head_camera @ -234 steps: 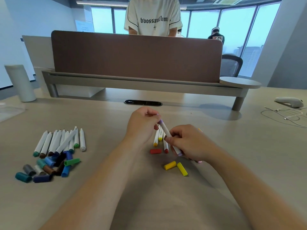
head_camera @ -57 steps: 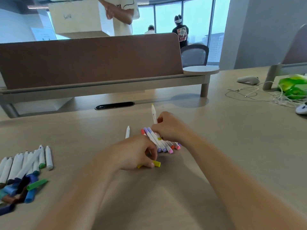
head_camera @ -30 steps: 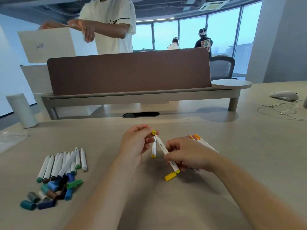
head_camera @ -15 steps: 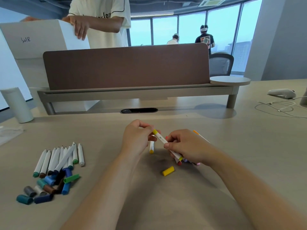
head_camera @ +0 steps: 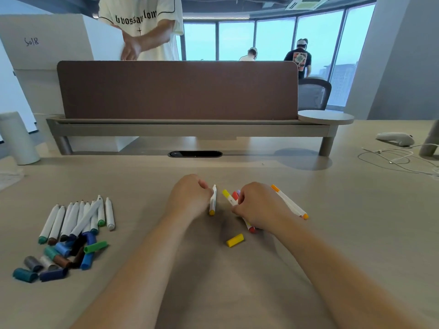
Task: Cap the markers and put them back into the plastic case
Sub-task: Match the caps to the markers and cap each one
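Bright, even daylight from windows [head_camera: 273,39] facing you; panes wash out to pale cyan. Soft broad shadow on table [head_camera: 356,222] under your forearms [head_camera: 147,269], darker oval under round shelf [head_camera: 325,116]. Centre sharp: cap colours of markers [head_camera: 228,197] in your right hand [head_camera: 259,205] readable. Edges bend, fisheye. Standing person's hand [head_camera: 129,52] motion-smeared.

Left of frame (piles overlap, so counts are approximate) — ten uncapped markers [head_camera: 78,219], twelve loose caps [head_camera: 61,257]; centre — one yellow-ended marker [head_camera: 212,200], one yellow cap [head_camera: 234,240], five capped markers [head_camera: 288,201].
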Demonstrator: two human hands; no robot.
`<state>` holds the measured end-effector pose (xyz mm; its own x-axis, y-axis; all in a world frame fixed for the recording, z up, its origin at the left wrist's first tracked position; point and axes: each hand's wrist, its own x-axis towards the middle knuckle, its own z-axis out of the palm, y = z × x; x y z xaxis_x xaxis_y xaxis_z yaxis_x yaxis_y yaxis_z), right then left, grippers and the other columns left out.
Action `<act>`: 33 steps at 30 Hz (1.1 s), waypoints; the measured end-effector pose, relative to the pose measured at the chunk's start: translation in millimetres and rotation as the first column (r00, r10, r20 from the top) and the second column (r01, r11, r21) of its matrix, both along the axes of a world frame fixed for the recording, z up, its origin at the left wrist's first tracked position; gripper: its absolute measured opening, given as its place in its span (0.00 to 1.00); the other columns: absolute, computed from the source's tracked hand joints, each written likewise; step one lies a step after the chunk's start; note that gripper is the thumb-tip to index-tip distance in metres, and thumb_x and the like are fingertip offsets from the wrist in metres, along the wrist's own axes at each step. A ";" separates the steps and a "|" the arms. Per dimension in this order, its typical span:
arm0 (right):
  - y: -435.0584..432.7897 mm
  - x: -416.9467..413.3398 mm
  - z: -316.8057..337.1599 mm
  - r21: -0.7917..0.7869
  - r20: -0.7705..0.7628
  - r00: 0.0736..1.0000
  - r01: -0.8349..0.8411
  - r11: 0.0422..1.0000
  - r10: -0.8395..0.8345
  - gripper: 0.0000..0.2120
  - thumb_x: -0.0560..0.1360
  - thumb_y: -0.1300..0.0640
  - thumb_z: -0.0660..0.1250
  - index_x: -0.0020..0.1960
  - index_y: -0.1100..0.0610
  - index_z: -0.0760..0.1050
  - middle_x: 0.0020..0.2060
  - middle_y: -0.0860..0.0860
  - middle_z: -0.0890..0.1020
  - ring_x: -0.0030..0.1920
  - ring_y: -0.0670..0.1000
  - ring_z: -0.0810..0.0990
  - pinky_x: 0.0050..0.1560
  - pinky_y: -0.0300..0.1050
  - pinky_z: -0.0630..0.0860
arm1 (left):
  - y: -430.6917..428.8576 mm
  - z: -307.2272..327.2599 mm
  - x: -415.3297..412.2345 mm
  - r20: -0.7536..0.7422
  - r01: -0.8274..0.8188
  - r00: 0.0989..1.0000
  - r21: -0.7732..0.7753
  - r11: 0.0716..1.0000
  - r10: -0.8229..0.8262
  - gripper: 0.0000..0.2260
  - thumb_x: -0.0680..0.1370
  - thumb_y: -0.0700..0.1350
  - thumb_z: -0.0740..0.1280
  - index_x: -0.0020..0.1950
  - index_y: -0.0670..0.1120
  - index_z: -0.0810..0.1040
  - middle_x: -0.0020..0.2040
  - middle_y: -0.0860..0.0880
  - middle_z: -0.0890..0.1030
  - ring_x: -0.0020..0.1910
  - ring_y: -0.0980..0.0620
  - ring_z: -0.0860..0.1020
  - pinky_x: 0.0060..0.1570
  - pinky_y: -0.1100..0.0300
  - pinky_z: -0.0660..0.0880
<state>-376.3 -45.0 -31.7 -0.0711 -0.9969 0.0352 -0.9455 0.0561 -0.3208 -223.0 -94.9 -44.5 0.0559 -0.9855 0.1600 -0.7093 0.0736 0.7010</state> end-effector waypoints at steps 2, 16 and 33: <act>-1.5 1.0 -3.6 -0.038 -0.081 0.997 -0.003 0.999 0.000 0.09 0.76 0.54 0.64 0.40 0.57 0.74 0.35 0.52 0.78 0.39 0.53 0.78 0.34 0.43 0.72 | 1.8 -2.8 -3.5 0.108 0.006 0.994 0.020 1.000 -0.008 0.05 0.76 0.51 0.69 0.44 0.50 0.80 0.43 0.51 0.80 0.45 0.49 0.78 0.44 0.57 0.74; 21.1 -4.4 19.6 -0.022 0.086 0.960 -0.267 0.964 0.268 0.03 0.76 0.56 0.68 0.44 0.52 0.80 0.38 0.44 0.78 0.32 0.43 0.74 0.21 0.30 0.65 | 0.6 -10.6 -10.4 0.413 0.023 0.910 0.063 0.998 -0.047 0.06 0.76 0.46 0.66 0.44 0.45 0.73 0.43 0.46 0.77 0.44 0.44 0.76 0.43 0.55 0.73; 29.7 -1.5 9.1 0.160 -0.113 0.847 -0.500 0.851 0.519 0.08 0.78 0.52 0.67 0.55 0.53 0.78 0.44 0.49 0.77 0.45 0.49 0.75 0.43 0.39 0.69 | 15.9 13.0 -3.8 -0.331 0.181 0.935 0.126 0.975 -0.131 0.06 0.75 0.38 0.61 0.51 0.41 0.73 0.41 0.40 0.83 0.30 0.47 0.76 0.30 0.57 0.73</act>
<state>-377.8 -15.3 -22.6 0.4445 -0.8881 -0.1172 -0.8866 -0.4174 -0.1992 -226.8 -78.9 -31.5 -0.0772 -0.9970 0.0073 -0.4347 0.0403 0.8997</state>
